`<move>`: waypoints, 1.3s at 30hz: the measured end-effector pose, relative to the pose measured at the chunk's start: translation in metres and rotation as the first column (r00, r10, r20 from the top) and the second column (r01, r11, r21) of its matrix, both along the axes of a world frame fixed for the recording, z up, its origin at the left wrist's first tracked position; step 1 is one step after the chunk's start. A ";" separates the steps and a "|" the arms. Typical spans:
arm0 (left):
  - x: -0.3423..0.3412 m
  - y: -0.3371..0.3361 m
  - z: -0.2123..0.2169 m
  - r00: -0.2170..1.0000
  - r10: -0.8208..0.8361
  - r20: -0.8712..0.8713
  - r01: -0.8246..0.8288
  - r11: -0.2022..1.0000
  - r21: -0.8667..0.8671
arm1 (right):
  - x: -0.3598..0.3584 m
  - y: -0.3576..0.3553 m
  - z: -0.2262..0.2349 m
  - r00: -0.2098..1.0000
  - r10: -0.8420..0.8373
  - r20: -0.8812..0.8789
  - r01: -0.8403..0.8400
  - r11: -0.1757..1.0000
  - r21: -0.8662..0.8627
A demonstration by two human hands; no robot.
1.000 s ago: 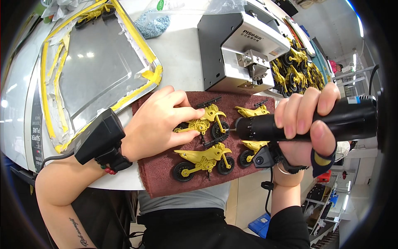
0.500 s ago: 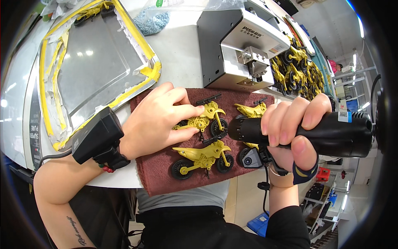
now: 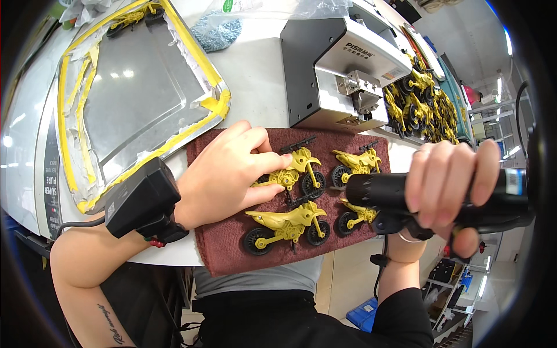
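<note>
My left hand (image 3: 229, 174) lies over a yellow toy motorcycle (image 3: 303, 159) with black wheels, pinching its rear body between thumb and fingers. It rests on a maroon towel (image 3: 217, 249). Just below that hand lies a second toy motorcycle (image 3: 287, 223). Two more, an upper toy motorcycle (image 3: 353, 161) and a lower toy motorcycle (image 3: 361, 214), lie to the right, the lower one partly hidden. My right hand (image 3: 444, 185), somewhat blurred, grips a black electric screwdriver (image 3: 377, 191) held sideways above the towel's right edge. The tool's blunt front end points left.
A silver and black screw feeder (image 3: 348, 64) stands behind the towel. Far left lies a grey tray edged with yellow tape (image 3: 223, 95). Several toy motorcycles (image 3: 426, 107) are heaped at the back right. Black boxes with cables sit on both wrists, including the left wrist box (image 3: 139, 197).
My right hand and the electric screwdriver have shifted right, uncovering more of the right-hand motorcycles; the thumb has dropped lower. My left hand keeps its hold. The whole view has shifted slightly.
</note>
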State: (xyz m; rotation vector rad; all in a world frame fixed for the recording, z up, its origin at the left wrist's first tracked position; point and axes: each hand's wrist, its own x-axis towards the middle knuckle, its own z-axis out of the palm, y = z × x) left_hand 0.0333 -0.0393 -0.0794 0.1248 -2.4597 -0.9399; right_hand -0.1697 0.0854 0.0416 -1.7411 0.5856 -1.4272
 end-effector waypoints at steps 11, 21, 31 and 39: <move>0.006 0.057 0.044 0.989 -0.083 0.126 0.103 0.982 -0.159 | -0.022 0.002 0.036 0.828 -0.531 0.179 0.533 0.845 0.040; 0.017 0.071 0.023 0.915 0.024 0.402 0.118 0.939 -0.324 | -0.023 -0.029 0.012 0.754 -0.623 0.210 0.636 0.772 0.008; 0.015 0.074 0.017 0.946 0.020 0.325 0.094 0.939 -0.332 | 0.039 -0.013 0.007 0.912 -0.361 0.195 0.334 0.929 0.157; 0.016 0.077 0.008 0.949 -0.009 0.315 0.120 0.935 -0.335 | 0.060 -0.036 -0.025 0.962 -0.082 0.259 0.042 0.986 0.159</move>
